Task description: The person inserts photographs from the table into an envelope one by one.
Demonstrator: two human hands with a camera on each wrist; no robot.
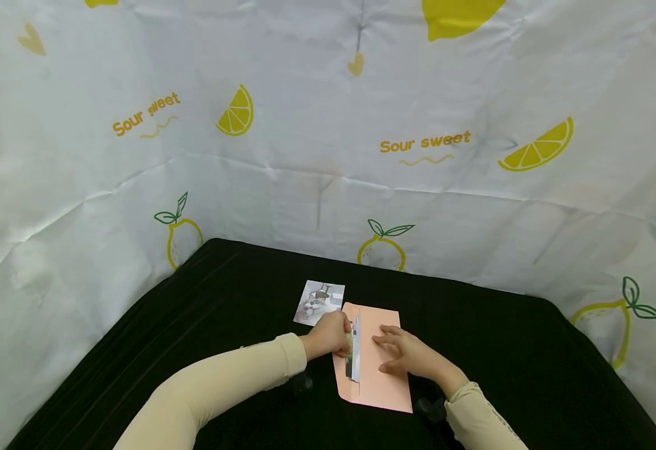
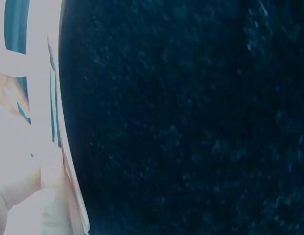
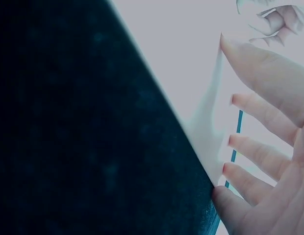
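Observation:
A pink envelope (image 1: 386, 390) lies on the black cloth with its flap spread to the left. Several printed cards (image 1: 356, 350) show at its mouth, partly tucked inside. My left hand (image 1: 330, 333) pinches the cards at the opening, its fingers curled; the left wrist view catches its fingers (image 2: 53, 191) at the pale paper edge. Spread over the envelope's right half is my right hand (image 1: 409, 356), its fingertips touching the paper. In the right wrist view this hand (image 3: 269, 156) has thumb and fingers apart along the pale sheet.
A picture card (image 1: 319, 302) lies flat just beyond the left hand, near the envelope's upper left corner. Black cloth (image 1: 249, 281) covers the table. A white curtain (image 1: 305, 175) printed with lemons hangs around the far edge and sides.

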